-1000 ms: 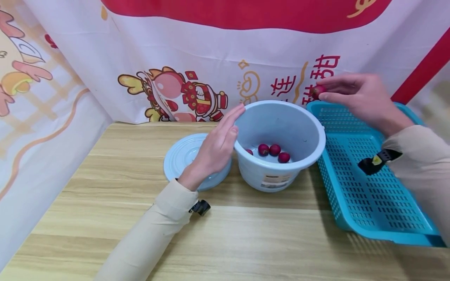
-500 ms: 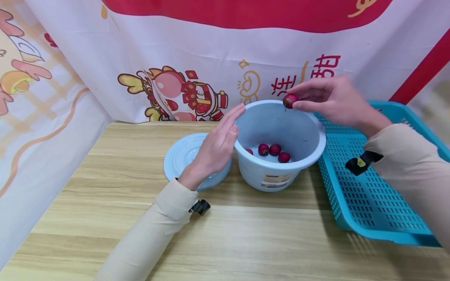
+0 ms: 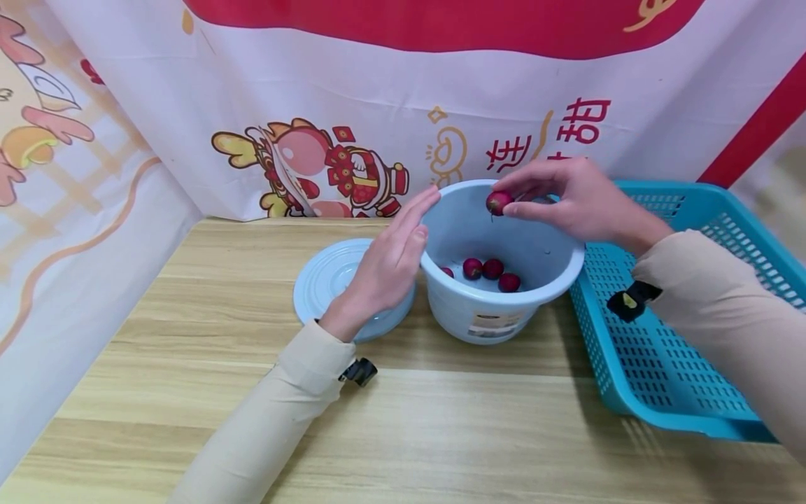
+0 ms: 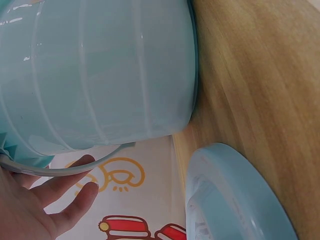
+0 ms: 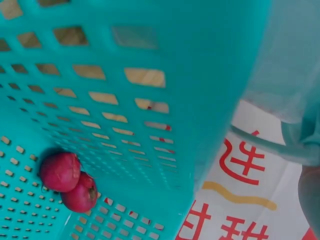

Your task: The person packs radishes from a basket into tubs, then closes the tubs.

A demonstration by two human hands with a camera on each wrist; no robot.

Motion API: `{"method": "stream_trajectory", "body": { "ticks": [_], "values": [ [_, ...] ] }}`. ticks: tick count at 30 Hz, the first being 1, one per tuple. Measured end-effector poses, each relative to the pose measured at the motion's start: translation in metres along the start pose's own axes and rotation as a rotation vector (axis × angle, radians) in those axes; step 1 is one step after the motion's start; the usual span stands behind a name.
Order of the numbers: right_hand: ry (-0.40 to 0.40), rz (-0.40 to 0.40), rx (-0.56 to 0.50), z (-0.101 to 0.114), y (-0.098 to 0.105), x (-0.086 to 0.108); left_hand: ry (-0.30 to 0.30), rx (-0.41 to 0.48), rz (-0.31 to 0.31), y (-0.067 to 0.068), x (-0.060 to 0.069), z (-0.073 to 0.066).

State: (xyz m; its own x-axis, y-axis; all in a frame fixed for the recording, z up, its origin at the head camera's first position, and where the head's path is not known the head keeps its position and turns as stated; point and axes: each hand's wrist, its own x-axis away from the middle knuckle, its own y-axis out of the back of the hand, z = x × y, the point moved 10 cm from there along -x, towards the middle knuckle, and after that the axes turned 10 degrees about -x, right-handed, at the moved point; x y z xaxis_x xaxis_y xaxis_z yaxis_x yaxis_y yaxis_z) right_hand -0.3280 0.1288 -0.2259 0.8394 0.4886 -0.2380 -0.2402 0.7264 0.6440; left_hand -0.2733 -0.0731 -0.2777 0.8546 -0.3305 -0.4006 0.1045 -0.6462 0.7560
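Note:
A light blue bucket [image 3: 475, 318] stands upright with several red radishes [image 3: 492, 269] on its bottom. My left hand [image 3: 393, 262] rests against the bucket's left side near the rim, fingers fairly straight. In the left wrist view its fingers [image 4: 75, 207] lie by the thin bucket handle [image 4: 65, 171]. Over the bucket's mouth my right hand [image 3: 560, 203] pinches one radish [image 3: 499, 203] between thumb and fingers, a thin root hanging down. Two more radishes [image 5: 70, 180] show in a corner of the teal basket [image 5: 185, 65] in the right wrist view.
The teal slotted basket [image 3: 630, 406] stands right of the bucket, beneath my right forearm. A round blue lid [image 3: 321, 280] lies on the wooden table [image 3: 409, 434] at the bucket's left, partly behind my left hand. A printed cloth [image 3: 378, 91] hangs behind the table.
My right hand has carried the radish leftward and down, from above the basket's far side to over the bucket. My left hand, the bucket and the lid have stayed in place.

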Motion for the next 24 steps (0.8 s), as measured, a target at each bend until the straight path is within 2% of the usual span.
{"method": "stream_trajectory", "body": {
  "ticks": [12, 19, 24],
  "values": [
    [0.024, 0.025, -0.011, 0.001, -0.012, 0.003, 0.006, 0.004, 0.004, -0.001, -0.001, 0.002],
    [0.064, 0.015, -0.005, 0.002, -0.013, 0.005, 0.002, 0.005, 0.004, 0.0, 0.0, 0.0],
    [0.063, 0.009, -0.011, 0.001, -0.013, 0.005, 0.003, 0.003, 0.007, 0.0, 0.0, -0.001]
  ]
}}
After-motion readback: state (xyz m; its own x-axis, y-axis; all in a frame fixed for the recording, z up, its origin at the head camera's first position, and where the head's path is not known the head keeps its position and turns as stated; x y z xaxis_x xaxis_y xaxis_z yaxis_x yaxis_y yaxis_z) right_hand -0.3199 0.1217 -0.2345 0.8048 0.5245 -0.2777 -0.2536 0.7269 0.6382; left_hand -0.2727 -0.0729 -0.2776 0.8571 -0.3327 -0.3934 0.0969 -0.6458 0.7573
